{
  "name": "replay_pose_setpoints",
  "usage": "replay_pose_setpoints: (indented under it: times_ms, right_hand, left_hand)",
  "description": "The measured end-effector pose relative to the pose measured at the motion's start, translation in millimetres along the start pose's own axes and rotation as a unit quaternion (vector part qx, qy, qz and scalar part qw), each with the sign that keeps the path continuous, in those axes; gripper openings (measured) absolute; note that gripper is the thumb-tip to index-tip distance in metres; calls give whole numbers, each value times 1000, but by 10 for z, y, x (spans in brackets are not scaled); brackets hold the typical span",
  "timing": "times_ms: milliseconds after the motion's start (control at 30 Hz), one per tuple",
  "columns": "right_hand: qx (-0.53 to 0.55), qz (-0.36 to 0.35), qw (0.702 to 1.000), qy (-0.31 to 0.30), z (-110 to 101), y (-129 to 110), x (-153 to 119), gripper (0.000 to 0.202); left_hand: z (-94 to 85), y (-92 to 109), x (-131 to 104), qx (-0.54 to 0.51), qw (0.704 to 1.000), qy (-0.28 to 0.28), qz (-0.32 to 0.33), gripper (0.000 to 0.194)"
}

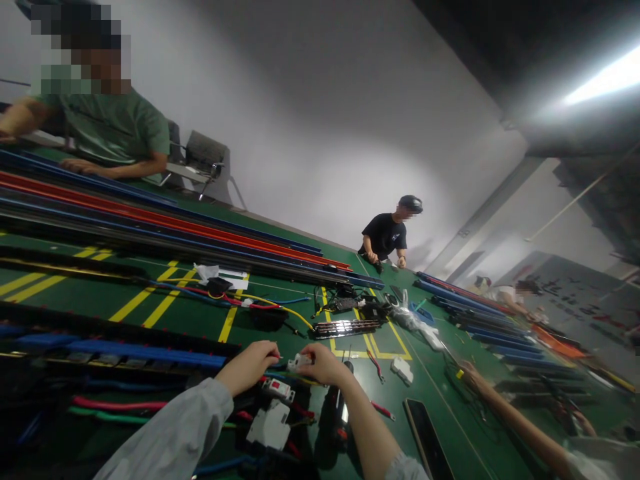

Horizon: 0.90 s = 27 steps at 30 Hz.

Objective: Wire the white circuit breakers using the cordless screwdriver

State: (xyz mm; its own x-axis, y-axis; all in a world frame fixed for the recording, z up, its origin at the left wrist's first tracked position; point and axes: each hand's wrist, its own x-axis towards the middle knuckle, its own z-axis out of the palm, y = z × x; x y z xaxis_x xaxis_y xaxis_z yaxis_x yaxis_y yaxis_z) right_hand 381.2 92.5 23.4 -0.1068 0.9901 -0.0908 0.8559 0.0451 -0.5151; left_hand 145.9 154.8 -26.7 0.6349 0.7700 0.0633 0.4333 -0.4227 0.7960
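My left hand [253, 365] is closed in a pinch just left of my right hand. Something tiny may sit at its fingertips, too small to make out. Between the fingers of my right hand [323, 367] is a small white plastic block [298, 363], partly covered by them. Below both hands lie a white block with a red switch [279, 389] and a larger white circuit breaker [270, 425], among red, blue and green wires. Under my right forearm, a dark screwdriver-like tool [343, 413] is partly hidden.
A phone [427, 437] and another white block [402, 371] lie to the right. Long blue and orange rails [240, 241] cross the green table [295, 313]. Loose yellow, red and blue wires [270, 305] lie ahead. A co-worker's hand [473, 377] reaches in from the right; other people work farther off.
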Motion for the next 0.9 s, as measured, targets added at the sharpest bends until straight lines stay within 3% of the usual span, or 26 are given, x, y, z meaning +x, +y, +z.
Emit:
replay_pose_setpoints:
  times_ms: [100,200,367,900]
  right_hand:
    - [28,-7,998,53,50,-45,-26,32]
    - [54,-23,996,69,141,-86,-18,25]
    - [82,-35,994,70,229,-100,2,23]
    - [118,-30,992,40,219,-130,13,23]
  left_hand:
    - [-22,23,-13,-15,1000,-9,-12,20]
    - [-27,38,-19,-26,999,-14,-28,19]
    - [-20,49,-12,-34,999,-15,-37,17]
    - [-43,75,-31,-19,999,-27,-42,17]
